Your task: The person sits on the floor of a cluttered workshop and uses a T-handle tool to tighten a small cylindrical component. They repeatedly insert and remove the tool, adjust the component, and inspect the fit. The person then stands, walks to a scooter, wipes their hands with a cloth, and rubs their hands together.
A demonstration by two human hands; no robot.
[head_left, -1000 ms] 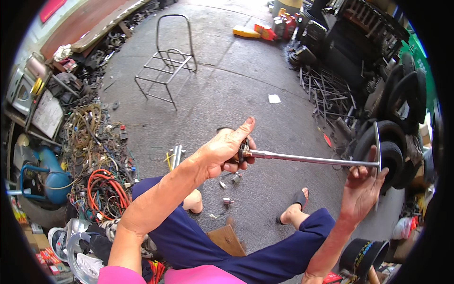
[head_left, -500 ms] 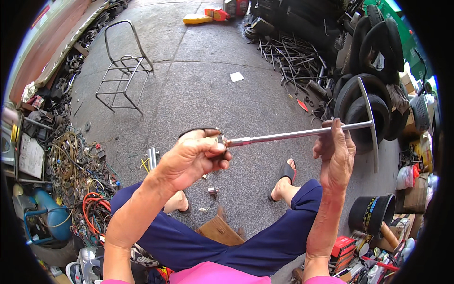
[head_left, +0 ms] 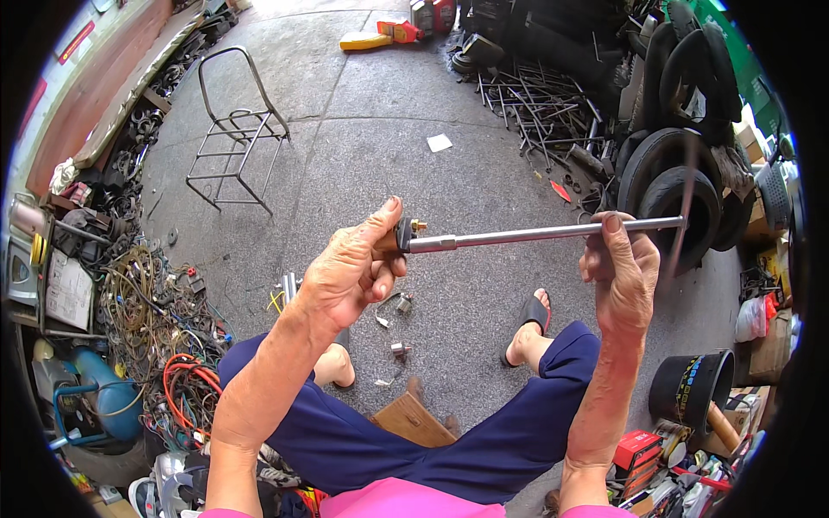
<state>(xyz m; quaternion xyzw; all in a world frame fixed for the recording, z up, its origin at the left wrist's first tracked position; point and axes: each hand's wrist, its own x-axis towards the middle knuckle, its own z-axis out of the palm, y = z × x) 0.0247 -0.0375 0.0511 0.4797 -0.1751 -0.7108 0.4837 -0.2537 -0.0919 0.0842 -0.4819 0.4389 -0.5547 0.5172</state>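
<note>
My left hand (head_left: 338,274) is closed around a small dark part with a brass-coloured stud (head_left: 402,235), its thumb raised against the part's edge. Most of that part is hidden in the palm, so its kind is unclear. Against its right side sits the socket end of a long T-handle socket wrench (head_left: 527,235), held nearly level above my lap. My right hand (head_left: 623,281) supports the shaft near the crossbar, thumb in front and fingers behind. The crossbar is smeared by motion. On the ground below lie small metal parts with wires (head_left: 400,349).
A bare metal chair frame (head_left: 237,142) stands far left. Tangled wires (head_left: 142,324) pile up at my left. Tyres (head_left: 682,203), metal rods (head_left: 544,108) and a black bucket (head_left: 691,388) are on the right. A wooden stool (head_left: 414,420) shows between my legs.
The crossbar has gone from sharp to blurred, as the wrench spins. My left thumb has lifted and the grip on the part has shifted, so its brass stud now shows above the socket.
</note>
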